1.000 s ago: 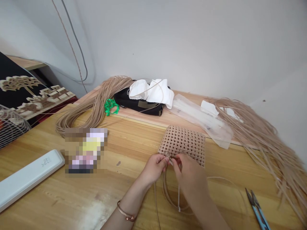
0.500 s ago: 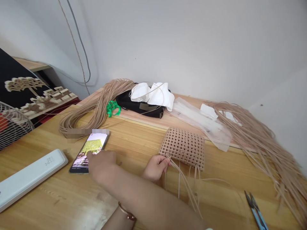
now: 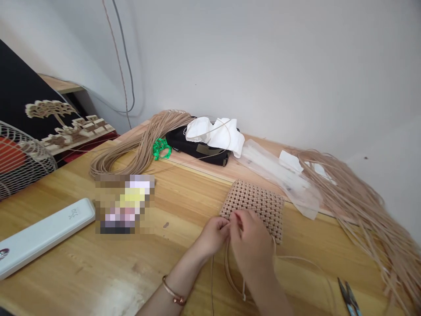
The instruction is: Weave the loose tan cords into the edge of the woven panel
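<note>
1. Half a second ago the right hand (image 3: 251,239) was stretched across the table (image 3: 82,272) at the phone (image 3: 125,204). It is now back at the woven cord panel (image 3: 259,204), and the phone lies alone, well to the left.
2. The left hand (image 3: 213,230) has not left the panel's near left corner. Its fingers are curled and pinched on the loose strands (image 3: 226,263) that trail from that edge.
3. The right hand meets it there, fingertips pressed together on the same strands. Its back hides exactly which strand it has.
4. The panel lies flat on the table just beyond both hands, its strands looping toward me.
5. I take it that the phone check is over and knotting at that corner has both hands again.
6. The thread snips (image 3: 348,300) lie untouched at the near right, and the cord bundle (image 3: 362,206) fans out behind them.
</note>
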A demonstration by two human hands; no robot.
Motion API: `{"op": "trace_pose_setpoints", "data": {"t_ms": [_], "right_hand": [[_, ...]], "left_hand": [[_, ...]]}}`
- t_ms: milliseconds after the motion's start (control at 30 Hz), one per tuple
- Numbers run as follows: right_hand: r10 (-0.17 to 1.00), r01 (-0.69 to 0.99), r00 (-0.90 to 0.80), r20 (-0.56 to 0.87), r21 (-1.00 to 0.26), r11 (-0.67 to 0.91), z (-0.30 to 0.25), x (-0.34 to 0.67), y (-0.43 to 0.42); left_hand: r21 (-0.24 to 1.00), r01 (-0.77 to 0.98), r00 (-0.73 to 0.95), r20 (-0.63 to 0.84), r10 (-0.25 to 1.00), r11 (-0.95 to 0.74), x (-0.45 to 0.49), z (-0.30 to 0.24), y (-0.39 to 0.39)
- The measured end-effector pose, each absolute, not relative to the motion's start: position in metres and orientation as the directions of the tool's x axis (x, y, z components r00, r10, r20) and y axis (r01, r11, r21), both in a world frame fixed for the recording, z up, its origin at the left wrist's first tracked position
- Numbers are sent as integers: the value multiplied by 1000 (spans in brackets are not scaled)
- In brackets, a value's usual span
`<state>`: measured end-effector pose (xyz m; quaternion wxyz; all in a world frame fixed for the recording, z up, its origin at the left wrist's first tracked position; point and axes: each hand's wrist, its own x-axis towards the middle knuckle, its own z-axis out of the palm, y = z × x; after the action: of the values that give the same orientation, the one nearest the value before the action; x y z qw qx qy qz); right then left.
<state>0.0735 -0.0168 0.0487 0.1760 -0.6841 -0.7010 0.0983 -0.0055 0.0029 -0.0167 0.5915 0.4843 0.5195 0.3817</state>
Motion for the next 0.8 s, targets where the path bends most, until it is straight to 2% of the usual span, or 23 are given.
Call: {"op": "trace_pose_setpoints", "data": {"t_ms": [67,133,333,433,567,667,800], "right_hand": [[995,908,47,89,-420,-5,38,93,-22],[996,887,61,62,-460,-26,27,100,-27],[993,820,108,-57,-560,-121,13,100,-32],[989,746,102,-107,-650,-147,10,105,-30],[969,571,106,-223,-784,-243,3,108,-28],[944,350,99,-315,-877,-329,-2,106,-28],[930,152,113,-350,-919,-364,-7,105,-28]], "left_hand": [[958,37,285,-283,916,285,-6,-19,3],[950,44,315,-308,898,310,-6,-22,4],[954,71,287,-298,910,290,-6,-26,3],[955,78,272,-297,915,286,-5,-24,2],[957,68,284,-290,914,282,-4,-24,2],[958,62,279,-287,916,281,-4,-23,2],[955,50,275,-293,916,291,-4,-22,1]]}}
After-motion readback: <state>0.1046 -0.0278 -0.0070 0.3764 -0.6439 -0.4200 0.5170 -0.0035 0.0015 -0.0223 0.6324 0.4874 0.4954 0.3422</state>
